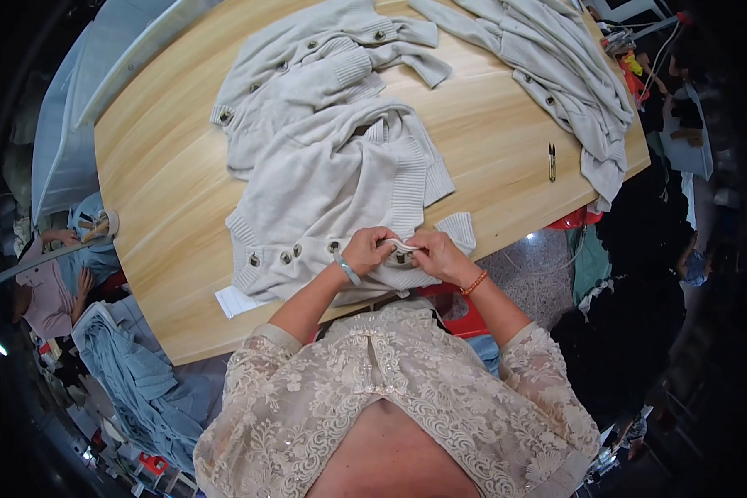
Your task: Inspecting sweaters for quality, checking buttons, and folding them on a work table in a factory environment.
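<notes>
A light grey knitted cardigan with ribbed bands and dark buttons lies spread at the near edge of the wooden table. My left hand pinches the edge of its button band, fingers closed. Close beside it, my right hand grips the same edge, which is folded up between the two hands. A dark button shows just below the fingers. More buttons run along the band to the left of my left hand. The fingertips partly hide the fold.
Another grey cardigan lies beyond, and more grey knitwear is heaped at the far right. A small dark pair of thread snips rests on the table. White paper pokes out at the near left. A person sits at left.
</notes>
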Demonstrator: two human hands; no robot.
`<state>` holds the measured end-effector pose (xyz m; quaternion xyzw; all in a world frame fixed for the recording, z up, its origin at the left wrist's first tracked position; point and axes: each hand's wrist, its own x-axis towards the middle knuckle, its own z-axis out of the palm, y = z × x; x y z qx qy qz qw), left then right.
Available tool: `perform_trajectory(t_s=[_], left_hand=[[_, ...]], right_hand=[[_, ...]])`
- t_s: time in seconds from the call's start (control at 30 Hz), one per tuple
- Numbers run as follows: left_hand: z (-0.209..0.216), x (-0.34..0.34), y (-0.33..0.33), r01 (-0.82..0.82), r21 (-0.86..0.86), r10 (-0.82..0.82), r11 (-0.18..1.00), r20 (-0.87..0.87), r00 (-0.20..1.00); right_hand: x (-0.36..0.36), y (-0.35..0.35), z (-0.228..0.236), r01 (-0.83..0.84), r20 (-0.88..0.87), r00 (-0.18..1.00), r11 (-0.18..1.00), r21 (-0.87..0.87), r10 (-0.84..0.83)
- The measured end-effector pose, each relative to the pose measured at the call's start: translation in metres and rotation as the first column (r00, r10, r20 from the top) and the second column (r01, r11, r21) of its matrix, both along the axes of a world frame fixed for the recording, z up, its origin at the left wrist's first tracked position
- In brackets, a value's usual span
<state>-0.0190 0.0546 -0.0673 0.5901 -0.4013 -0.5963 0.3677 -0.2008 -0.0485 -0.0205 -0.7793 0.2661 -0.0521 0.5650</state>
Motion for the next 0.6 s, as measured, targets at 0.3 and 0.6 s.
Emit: perform_trajectory(t_s=[0.3,0.6], left_hand=[[0.041,0.008,-0.007,0.012,0.173,0.032,0.985,-0.247,0.969],[0.042,-0.004,0.006,-0.132,0.046,0.138,0.99,-0.208,0.968]], right_hand=[[-0.003,-0.014,0.007,0.23,-0.109,0.963,0.547,0.805,-0.245],[0.001,-0.014,0.012,0.234,-0.12,0.969,0.661,0.713,-0.215]])
